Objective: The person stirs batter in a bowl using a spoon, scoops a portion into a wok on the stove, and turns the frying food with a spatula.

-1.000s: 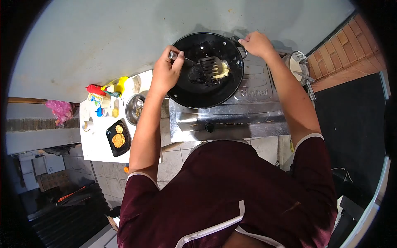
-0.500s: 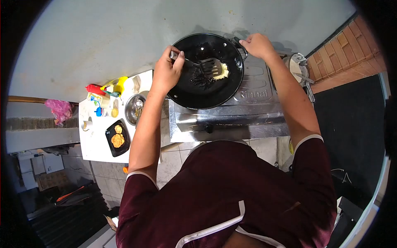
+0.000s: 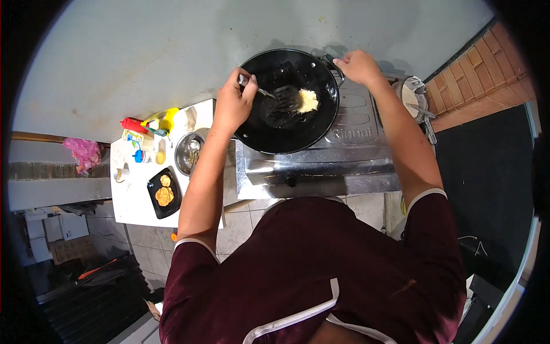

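Note:
My left hand is wrapped round the grip of a slotted spatula, its dark head low inside a black wok. Just right of the spatula's head lies a pale yellow patty, its left edge close to or touching the slots; which of the two, I cannot tell. At the wok's upper right, my right hand has its fingers closed on the side handle. The wok sits on a steel Rinnai stove.
On the white table at left are a black plate with browned patties, a metal bowl, a red bottle and several containers. A pot stands right of the stove. A wall rises behind the wok.
The spatula's head has drawn left, off the patty it partly covered. More of the patty now shows, lying flat in the wok. My right hand stays at the handle.

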`<state>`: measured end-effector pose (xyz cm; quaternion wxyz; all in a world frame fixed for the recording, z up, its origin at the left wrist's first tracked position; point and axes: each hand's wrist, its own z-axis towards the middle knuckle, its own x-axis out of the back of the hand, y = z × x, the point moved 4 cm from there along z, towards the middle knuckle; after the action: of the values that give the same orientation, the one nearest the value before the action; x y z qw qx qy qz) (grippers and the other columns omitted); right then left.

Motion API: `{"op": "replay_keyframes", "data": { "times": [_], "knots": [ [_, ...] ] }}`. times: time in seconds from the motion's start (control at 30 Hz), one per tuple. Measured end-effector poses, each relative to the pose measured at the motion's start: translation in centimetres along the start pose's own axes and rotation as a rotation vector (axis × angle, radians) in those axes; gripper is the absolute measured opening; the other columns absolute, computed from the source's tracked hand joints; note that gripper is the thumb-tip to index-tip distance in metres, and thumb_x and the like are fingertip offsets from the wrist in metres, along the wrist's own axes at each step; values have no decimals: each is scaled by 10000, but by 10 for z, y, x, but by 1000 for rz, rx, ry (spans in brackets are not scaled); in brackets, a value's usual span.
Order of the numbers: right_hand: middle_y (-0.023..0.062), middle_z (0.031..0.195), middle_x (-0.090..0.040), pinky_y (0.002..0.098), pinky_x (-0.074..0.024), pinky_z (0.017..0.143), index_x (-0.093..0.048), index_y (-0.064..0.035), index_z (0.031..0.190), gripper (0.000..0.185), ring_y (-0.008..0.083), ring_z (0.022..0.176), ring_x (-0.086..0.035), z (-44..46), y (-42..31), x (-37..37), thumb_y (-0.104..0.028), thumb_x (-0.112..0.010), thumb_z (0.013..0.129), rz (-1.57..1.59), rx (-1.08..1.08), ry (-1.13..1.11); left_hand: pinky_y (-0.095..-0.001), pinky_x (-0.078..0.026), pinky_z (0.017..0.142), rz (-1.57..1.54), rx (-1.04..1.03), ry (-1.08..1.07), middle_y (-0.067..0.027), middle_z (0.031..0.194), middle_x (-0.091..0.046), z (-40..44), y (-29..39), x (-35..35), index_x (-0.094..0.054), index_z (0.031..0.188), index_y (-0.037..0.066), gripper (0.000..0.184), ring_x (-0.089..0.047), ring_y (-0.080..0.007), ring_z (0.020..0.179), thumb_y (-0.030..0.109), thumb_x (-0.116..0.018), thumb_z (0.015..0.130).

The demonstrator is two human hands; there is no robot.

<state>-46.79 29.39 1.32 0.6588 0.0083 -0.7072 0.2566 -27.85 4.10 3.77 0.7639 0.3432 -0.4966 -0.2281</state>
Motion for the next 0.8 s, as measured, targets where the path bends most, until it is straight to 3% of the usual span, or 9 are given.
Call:
{"op": "replay_keyframes", "data": {
  "times": [0.1, 0.27, 0.4, 0.6, 0.8],
  "knots": [
    [162, 926, -691, 442, -492, 845, -712, -52, 954, 445, 349, 929, -640, 2, 1, 2, -463, -572, 854, 25, 0, 13, -311, -418, 528, -190, 0, 48, -158, 611, -552, 2, -2, 1, -522, 935, 17, 202, -498, -205, 505, 206, -587, 903],
    [179, 902, -688, 438, -492, 835, -714, -46, 938, 470, 356, 912, -642, 1, 6, 5, -484, -571, 850, 54, -3, 43, -320, -439, 554, 115, 32, 5, -163, 630, -576, -5, 18, 16, -527, 941, 13, 202, -539, -244, 529, 208, -571, 906],
    [197, 890, -684, 443, -491, 835, -713, -26, 925, 519, 368, 907, -641, 2, 9, 2, -512, -544, 858, 58, -8, 40, -329, -446, 562, 120, 12, -23, -176, 644, -585, -5, 7, 9, -526, 941, 11, 206, -556, -266, 544, 209, -573, 908],
    [206, 905, -683, 444, -483, 855, -708, -11, 949, 583, 370, 923, -640, 3, 8, -1, -547, -491, 874, 77, -40, 24, -306, -415, 536, -170, 15, 68, -126, 589, -527, -4, 0, -3, -519, 926, 12, 219, -473, -188, 512, 222, -580, 918],
    [215, 898, -680, 448, -482, 851, -708, -5, 931, 579, 373, 921, -640, -3, 7, 2, -537, -484, 882, 59, -37, 37, -311, -420, 537, 55, 14, -27, -129, 596, -528, -10, 14, 11, -512, 936, 22, 210, -475, -192, 517, 220, -580, 918]
  ]
}}
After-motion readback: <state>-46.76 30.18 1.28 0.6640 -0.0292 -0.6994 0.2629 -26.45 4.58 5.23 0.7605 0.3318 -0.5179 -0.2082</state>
